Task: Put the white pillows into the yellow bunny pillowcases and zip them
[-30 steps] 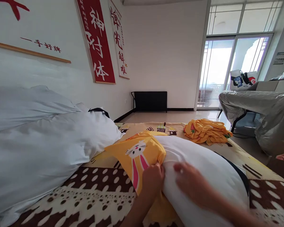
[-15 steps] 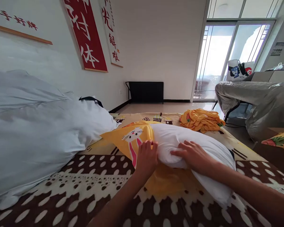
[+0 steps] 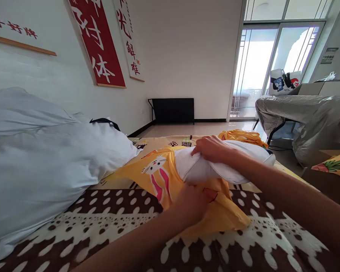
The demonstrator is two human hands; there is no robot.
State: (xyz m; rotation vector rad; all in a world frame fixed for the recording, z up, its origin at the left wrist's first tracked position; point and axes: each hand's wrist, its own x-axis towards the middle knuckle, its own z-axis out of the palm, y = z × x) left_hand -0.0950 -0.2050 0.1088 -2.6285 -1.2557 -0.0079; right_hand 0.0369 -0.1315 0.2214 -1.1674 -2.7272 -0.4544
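A yellow pillowcase [image 3: 141, 172] printed with a white rabbit lies across the bed, one end of a white pillow [image 3: 252, 149] inside it. My right hand [image 3: 211, 148] is closed on the top of the pillow near the pillowcase's mouth, with the pillow's outer end lifted off the bed. Slightly blurred, my left hand [image 3: 192, 202] is closed on the near side of the pillowcase opening, just below the pillow. Its fingertips are hidden in the cloth. Part of the pillowcase spreads flat to the right of that hand.
A big white bundle [image 3: 45, 162] fills the bed's left side. Crumpled orange fabric [image 3: 240, 136] lies behind the pillow. The bed has a brown and cream patterned cover [image 3: 124, 241]. At right stand a plastic-wrapped table [image 3: 303, 109] and a cardboard box [image 3: 323, 185] holding orange cloth.
My right hand has moved up and away, raising and folding the pillow. My left hand has come nearer and to the right along the pillowcase mouth, uncovering more yellow cloth below the pillow.
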